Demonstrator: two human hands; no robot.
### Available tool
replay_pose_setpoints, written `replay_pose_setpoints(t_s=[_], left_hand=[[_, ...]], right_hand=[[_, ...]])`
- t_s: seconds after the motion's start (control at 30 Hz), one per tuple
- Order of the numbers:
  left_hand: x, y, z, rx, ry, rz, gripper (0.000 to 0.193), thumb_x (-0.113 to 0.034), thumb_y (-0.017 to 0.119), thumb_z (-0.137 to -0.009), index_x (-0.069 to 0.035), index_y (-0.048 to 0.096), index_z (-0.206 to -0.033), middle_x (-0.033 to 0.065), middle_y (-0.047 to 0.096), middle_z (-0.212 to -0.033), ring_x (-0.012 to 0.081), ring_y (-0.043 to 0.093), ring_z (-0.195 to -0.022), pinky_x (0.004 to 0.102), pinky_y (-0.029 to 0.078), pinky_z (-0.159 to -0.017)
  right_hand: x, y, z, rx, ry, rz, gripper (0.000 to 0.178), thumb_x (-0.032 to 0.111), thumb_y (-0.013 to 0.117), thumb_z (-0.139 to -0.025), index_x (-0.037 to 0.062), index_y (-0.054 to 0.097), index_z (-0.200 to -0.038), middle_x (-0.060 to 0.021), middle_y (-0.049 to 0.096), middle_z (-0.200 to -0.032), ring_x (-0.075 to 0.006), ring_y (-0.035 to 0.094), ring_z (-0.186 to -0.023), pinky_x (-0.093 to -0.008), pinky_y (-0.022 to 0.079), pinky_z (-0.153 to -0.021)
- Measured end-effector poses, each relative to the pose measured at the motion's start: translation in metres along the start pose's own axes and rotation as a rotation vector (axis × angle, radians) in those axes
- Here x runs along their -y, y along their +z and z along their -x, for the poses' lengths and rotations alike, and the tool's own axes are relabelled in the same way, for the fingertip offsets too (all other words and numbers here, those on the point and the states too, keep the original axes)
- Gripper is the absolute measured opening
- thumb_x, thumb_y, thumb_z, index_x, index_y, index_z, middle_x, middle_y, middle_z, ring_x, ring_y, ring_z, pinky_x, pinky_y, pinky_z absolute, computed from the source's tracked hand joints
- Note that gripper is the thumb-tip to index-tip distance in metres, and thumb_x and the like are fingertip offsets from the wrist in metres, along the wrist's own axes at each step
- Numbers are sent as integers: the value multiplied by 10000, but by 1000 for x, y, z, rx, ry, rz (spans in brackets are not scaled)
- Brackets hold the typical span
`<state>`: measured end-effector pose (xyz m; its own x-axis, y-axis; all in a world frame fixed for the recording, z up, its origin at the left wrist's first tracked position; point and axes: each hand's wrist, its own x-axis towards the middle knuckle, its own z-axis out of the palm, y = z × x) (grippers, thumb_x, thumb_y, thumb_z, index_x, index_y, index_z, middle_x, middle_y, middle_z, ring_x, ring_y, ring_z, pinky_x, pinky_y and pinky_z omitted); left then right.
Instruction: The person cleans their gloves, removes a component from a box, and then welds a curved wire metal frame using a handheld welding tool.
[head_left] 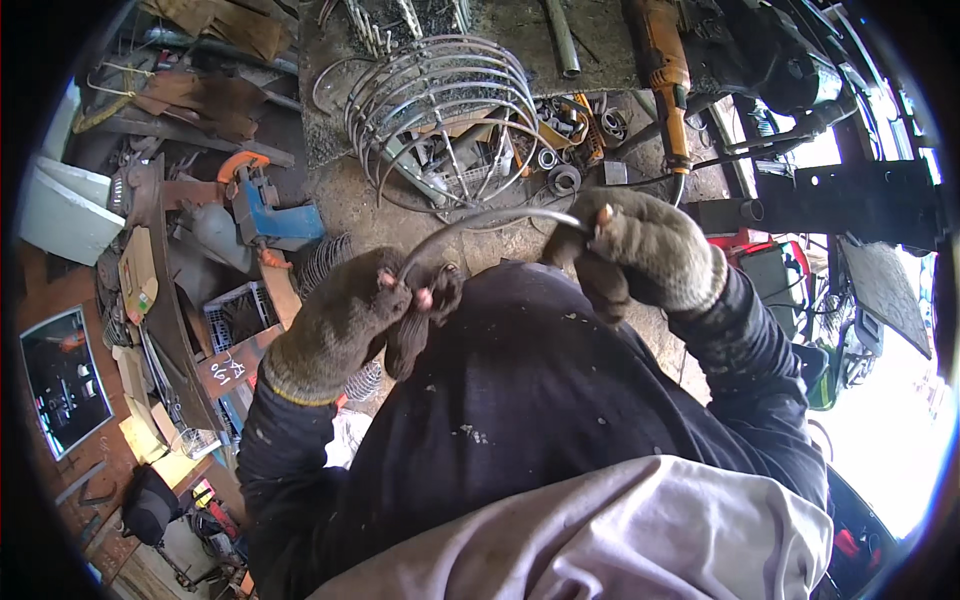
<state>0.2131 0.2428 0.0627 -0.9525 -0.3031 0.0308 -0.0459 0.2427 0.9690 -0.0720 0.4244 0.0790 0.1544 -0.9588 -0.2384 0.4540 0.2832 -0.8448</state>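
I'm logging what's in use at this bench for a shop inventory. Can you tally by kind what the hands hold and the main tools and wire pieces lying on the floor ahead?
Gloved hands: 2, left hand and right hand
Bent metal rod gripped by both: 1
Pile of wire hoops: 1
Orange power tool: 1
Blue clamp tool: 1
Total: 6

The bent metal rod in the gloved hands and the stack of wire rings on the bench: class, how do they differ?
The rod is a single open arc; the wire rings are many closed loops stacked together. The rod is gripped at both ends by the left hand and right hand; the rings lie untouched. Both are thin grey metal.
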Motion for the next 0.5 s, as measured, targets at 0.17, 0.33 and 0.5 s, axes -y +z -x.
replay_pose_setpoints(t_s=[0.17, 0.33, 0.5], left_hand=[[-54, 8, 11, -17, -460, 607, 239, -244, 620, -1003, -10, 596, -1045, 84, 663, -883, 154, 637, -661, 275, 518, -599], [-78, 8, 8, 47, -616, 594, 231, -255, 630, -1000, -25, 613, -989, 57, 649, -887, 131, 633, -721, 268, 517, -661], [-78, 13, 7, 9, -558, 476, 225, -254, 611, -1010, -29, 606, -1016, 44, 634, -911, 122, 634, -782, 265, 525, -727]], right_hand=[[24, 22, 23, -28, 140, -29, 417, 371, 452, -1066, -9, 610, -1004, -19, 531, -613, -105, 496, -508, -263, 423, -468], [26, 25, 33, 39, 267, -134, 368, 321, 461, -1071, 11, 628, -962, 29, 453, -593, -53, 417, -493, -237, 355, -443], [26, 26, 32, -40, 301, -87, 382, 329, 458, -1071, 3, 642, -997, 17, 522, -608, -55, 433, -464, -231, 363, -433]])
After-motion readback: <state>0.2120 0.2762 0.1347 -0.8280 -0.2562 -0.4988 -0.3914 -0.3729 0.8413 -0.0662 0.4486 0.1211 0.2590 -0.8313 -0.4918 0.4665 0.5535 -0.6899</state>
